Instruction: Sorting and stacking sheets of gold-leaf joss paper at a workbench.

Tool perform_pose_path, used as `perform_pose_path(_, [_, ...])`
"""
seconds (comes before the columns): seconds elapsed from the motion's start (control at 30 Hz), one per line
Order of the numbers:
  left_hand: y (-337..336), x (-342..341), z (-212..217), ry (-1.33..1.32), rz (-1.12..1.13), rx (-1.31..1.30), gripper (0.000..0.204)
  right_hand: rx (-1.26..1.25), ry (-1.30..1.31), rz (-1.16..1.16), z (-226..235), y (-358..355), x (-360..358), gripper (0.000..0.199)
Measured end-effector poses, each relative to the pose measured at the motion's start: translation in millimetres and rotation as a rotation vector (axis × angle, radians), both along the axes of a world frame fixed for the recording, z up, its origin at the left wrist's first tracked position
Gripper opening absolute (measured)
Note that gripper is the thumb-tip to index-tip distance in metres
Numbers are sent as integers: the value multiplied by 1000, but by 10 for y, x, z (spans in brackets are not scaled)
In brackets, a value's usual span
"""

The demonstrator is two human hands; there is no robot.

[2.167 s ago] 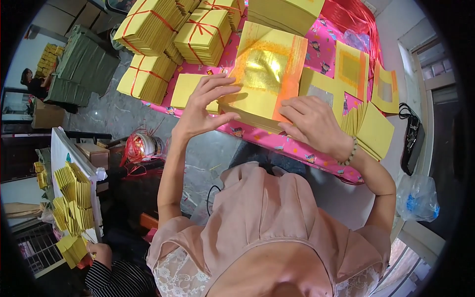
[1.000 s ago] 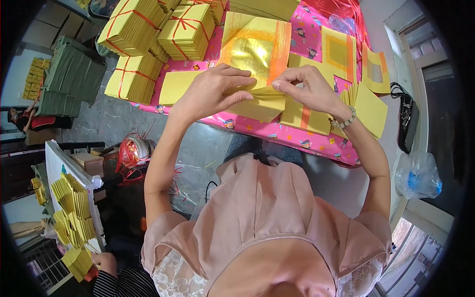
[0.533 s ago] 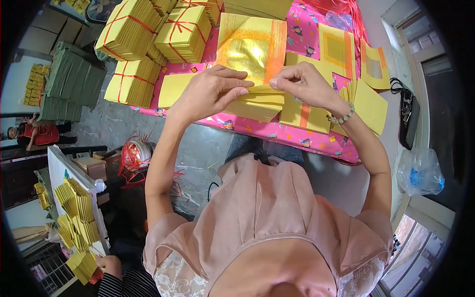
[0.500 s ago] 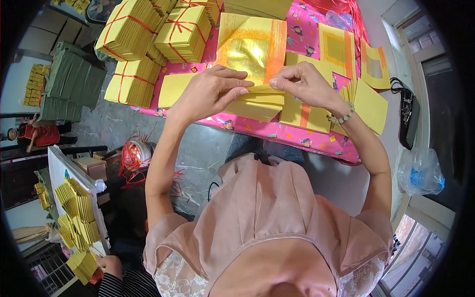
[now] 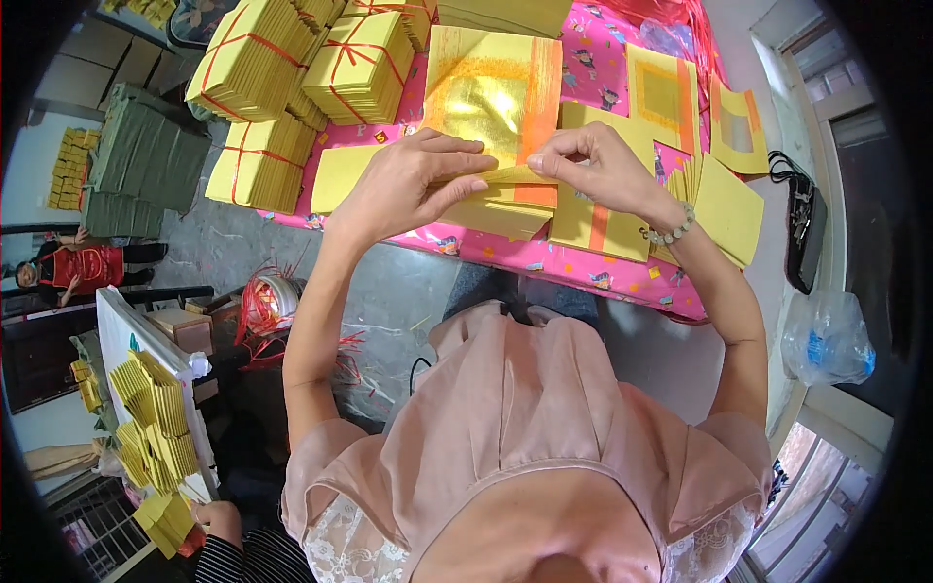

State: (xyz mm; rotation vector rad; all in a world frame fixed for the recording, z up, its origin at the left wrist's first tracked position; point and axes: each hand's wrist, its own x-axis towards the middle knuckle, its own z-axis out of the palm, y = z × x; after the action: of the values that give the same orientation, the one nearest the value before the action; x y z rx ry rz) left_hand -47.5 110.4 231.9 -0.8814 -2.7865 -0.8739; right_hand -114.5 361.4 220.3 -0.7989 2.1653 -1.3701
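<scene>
A yellow paper sheet (image 5: pixel 486 73) with a gold foil square and an orange band down its right side lies before me, its near edge turned up in a narrow fold. My left hand (image 5: pixel 416 185) has its fingers on the fold's left part, the thumb on the near side. Thumb and fingertips of my right hand (image 5: pixel 603 173) pinch the same fold at the orange band. Beneath is a stack of yellow paper (image 5: pixel 501 216). Right of it, by my wrist, more yellow sheets (image 5: pixel 603 228) lie partly overlapped.
Bundles of folded yellow paper (image 5: pixel 360 68) tied with red string stand at the far left of the pink patterned tablecloth (image 5: pixel 466 241). A black case (image 5: pixel 805 228) and a clear plastic bag (image 5: pixel 826 340) are at right. Another person's hand (image 5: pixel 219 520) shows lower left.
The sheet has shifted slightly left and its foil shows more creasing, while my hands stay nearly in place. In the background, a person in a red apron has turned and moved their arms.
</scene>
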Motion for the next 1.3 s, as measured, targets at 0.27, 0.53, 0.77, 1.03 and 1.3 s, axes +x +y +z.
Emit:
perform_pose_path(0.27, [67, -45, 152, 118, -42, -254, 57, -64, 267, 23, 125, -24, 177, 18])
perform_pose_path(0.53, [164, -85, 203, 90, -44, -413, 57, -195, 705, 77, 55, 18, 119, 22])
perform_pose_path(0.77, [275, -62, 252, 24, -42, -474, 52, -24, 885, 145, -237, 56, -104, 44])
perform_pose_path(1.03, [-210, -407, 537, -492, -256, 28, 80, -128, 796, 63, -293, 67, -199, 45])
perform_pose_path(1.3, [-249, -362, 56, -262, 6, 294, 59, -185, 483, -182, -368, 46, -163, 23])
